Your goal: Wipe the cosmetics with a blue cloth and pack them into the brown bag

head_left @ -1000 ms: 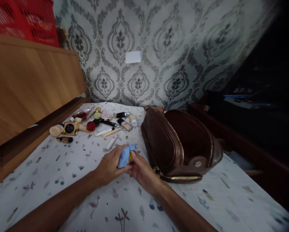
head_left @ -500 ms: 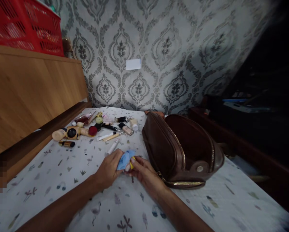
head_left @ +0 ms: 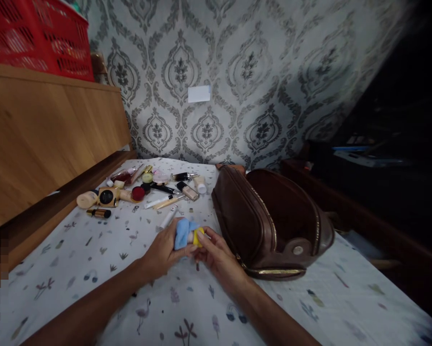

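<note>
My left hand (head_left: 160, 250) is closed around a light blue cloth (head_left: 182, 233), bunched about a small pale item whose body is mostly hidden. At its right end shows a yellow part (head_left: 198, 237), like a cap, pinched between the thumb and fingers of my right hand (head_left: 219, 257). Just beyond my left hand a white tube (head_left: 169, 216) lies on the patterned sheet (head_left: 93, 298). To the right of my right hand stands a brown cosmetic bag (head_left: 243, 216), unzipped, with its top gaping.
Makeup lies grouped at the back left, including a red-topped jar (head_left: 137, 193), a foundation bottle (head_left: 187, 191) and a gold-and-black stick (head_left: 98, 213). A wooden cabinet (head_left: 57, 125) carrying a red basket (head_left: 64, 45) borders the left. Behind is a patterned wall (head_left: 230, 125).
The cloth has shifted in my hands, so more of the yellow part and pale item shows. Both hands stay in nearly the same place.
</note>
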`<state>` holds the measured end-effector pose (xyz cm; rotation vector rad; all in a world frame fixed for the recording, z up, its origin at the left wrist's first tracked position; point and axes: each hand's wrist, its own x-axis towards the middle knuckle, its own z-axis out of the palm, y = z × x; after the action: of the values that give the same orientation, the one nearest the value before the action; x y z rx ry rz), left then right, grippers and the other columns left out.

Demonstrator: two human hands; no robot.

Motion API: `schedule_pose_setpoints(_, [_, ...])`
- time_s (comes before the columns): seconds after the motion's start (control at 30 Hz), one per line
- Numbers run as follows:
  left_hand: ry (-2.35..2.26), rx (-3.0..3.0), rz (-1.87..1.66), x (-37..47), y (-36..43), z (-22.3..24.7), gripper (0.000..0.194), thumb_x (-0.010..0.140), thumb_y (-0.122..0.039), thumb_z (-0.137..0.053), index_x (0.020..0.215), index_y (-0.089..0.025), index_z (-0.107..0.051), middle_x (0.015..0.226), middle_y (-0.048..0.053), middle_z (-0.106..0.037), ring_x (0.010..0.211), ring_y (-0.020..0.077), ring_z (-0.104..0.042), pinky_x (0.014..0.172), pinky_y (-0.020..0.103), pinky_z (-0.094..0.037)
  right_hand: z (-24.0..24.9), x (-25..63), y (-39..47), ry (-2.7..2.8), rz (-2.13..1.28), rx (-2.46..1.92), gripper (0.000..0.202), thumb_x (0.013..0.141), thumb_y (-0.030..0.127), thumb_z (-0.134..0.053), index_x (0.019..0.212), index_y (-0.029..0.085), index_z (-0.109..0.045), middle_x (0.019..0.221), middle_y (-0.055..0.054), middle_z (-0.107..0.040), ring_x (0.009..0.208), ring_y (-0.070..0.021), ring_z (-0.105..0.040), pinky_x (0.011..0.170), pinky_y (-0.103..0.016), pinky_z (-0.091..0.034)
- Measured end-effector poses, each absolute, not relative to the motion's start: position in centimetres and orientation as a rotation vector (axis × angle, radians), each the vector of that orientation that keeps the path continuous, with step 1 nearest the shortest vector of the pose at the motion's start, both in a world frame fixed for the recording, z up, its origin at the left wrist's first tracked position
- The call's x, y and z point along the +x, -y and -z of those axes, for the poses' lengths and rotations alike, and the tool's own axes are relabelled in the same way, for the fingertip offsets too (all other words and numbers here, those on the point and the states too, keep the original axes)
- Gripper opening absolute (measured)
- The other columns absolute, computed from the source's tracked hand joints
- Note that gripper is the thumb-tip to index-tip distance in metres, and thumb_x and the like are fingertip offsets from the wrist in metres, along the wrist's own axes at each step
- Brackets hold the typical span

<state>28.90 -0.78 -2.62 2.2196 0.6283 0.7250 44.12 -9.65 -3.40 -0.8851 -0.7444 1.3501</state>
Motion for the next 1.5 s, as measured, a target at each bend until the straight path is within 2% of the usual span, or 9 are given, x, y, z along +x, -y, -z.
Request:
schedule_pose_setpoints(0.13, [-0.593, 2.06, -0.709, 29.0, 0.9, 2.2, 0.035, 0.089, -0.05, -0.06, 0.105, -0.022, -0.046, 0.081, -0.002, -0.06, 0.074, 0.0166, -0.058, 0.071, 0.03, -0.049, 3.5, 44.2, 9.6, 0.801, -1.301, -0.934, 0.044, 0.075, 0.058, -0.075, 0.091, 0.021, -0.057, 0.072, 0.003, -0.062, 0.057, -0.0112, -0.058, 0.049, -0.022, -0.043])
schedule_pose_setpoints(0.37, [-0.554, 1.747, -0.738, 29.5, 0.6, 2.8, 0.037, 0.083, -0.045, -0.069, 0.105, -0.02, -0.052, 0.095, 0.001, -0.06, 0.09, 0.0174, -0.058, 0.083, 0.033, -0.053, 3.7, 44.6, 9.2, 0.933, -1.086, -1.026, 0.051, 0.072, 0.054, -0.079, 0.102, 0.024, -0.051, 0.079, 0.002, -0.064, 0.061, -0.0122, -0.059, 0.05, -0.022, -0.04])
schedule_pose_setpoints(0.63, [-0.557, 1.305, -0.572, 29.7, 0.3, 3.1, 0.059, 0.068, -0.048, -0.083, 0.11, -0.019, -0.053, 0.083, -0.001, -0.062, 0.063, 0.0113, -0.059, 0.058, 0.026, -0.054, 4.3, 44.8, 9.0, 1.069, -0.8, -1.121, 0.043, 0.076, 0.038, -0.077, 0.11, 0.024, -0.056, 0.094, -0.002, -0.066, 0.084, -0.0176, -0.062, 0.073, -0.029, -0.05])
schedule_pose_setpoints(0.73, [-0.549, 1.192, -0.542, 29.6, 0.3, 3.1, 0.059, 0.067, -0.048, -0.085, 0.108, -0.018, -0.055, 0.079, -0.002, -0.063, 0.058, 0.0094, -0.058, 0.054, 0.023, -0.051, 4.2, 45.1, 9.3, 1.194, -0.627, -1.21, 0.04, 0.079, 0.031, -0.073, 0.116, 0.023, -0.059, 0.102, -0.004, -0.067, 0.086, -0.0179, -0.063, 0.069, -0.027, -0.051])
schedule_pose_setpoints(0.97, [-0.64, 1.064, -0.531, 29.8, 0.5, 2.8, 0.065, 0.061, -0.07, -0.079, 0.095, -0.018, -0.06, 0.064, -0.003, -0.062, 0.051, 0.0109, -0.057, 0.048, 0.022, -0.048, 3.9, 45.3, 10.0, 1.571, -0.227, -1.265, 0.036, 0.088, 0.017, -0.063, 0.123, 0.026, -0.062, 0.109, -0.007, -0.063, 0.098, -0.0202, -0.062, 0.077, -0.03, -0.056])
schedule_pose_setpoints(1.17, [-0.742, 0.992, -0.537, 30.3, 0.9, 2.5, 0.07, 0.064, -0.078, -0.07, 0.097, -0.017, -0.063, 0.057, -0.004, -0.059, 0.044, 0.0107, -0.054, 0.04, 0.021, -0.044, 3.8, 45.1, 10.3, 1.626, -0.178, -1.274, 0.039, 0.091, 0.025, -0.065, 0.128, 0.025, -0.056, 0.112, -0.007, -0.061, 0.102, -0.0198, -0.062, 0.087, -0.032, -0.056])
schedule_pose_setpoints(1.3, [-0.873, 1.066, -0.611, 30.2, 1.6, 2.1, 0.067, 0.056, -0.076, -0.077, 0.085, -0.018, -0.06, 0.058, -0.005, -0.059, 0.047, 0.0104, -0.054, 0.042, 0.02, -0.045, 3.7, 44.9, 10.7, 1.653, -0.148, -1.319, 0.042, 0.09, 0.029, -0.067, 0.13, 0.024, -0.054, 0.112, -0.007, -0.06, 0.102, -0.0185, -0.063, 0.091, -0.031, -0.055])
schedule_pose_setpoints(1.37, [-0.92, 1.092, -0.646, 30.1, 2.0, 2.0, 0.067, 0.051, -0.075, -0.079, 0.079, -0.018, -0.058, 0.057, -0.006, -0.057, 0.048, 0.0097, -0.052, 0.042, 0.02, -0.044, 3.5, 44.9, 10.8, 1.685, -0.114, -1.377, 0.044, 0.091, 0.028, -0.066, 0.132, 0.023, -0.053, 0.114, -0.007, -0.06, 0.103, -0.0185, -0.063, 0.091, -0.031, -0.055])
schedule_pose_setpoints(1.5, [-0.869, 1.134, -0.672, 30.2, 2.6, 1.2, 0.06, 0.059, -0.072, -0.077, 0.071, -0.018, -0.055, 0.052, -0.007, -0.051, 0.045, 0.0083, -0.046, 0.041, 0.018, -0.039, 2.3, 44.9, 11.3, 1.804, 0.083, -1.542, 0.047, 0.093, 0.031, -0.062, 0.138, 0.023, -0.05, 0.118, -0.01, -0.06, 0.097, -0.0201, -0.066, 0.079, -0.03, -0.058])
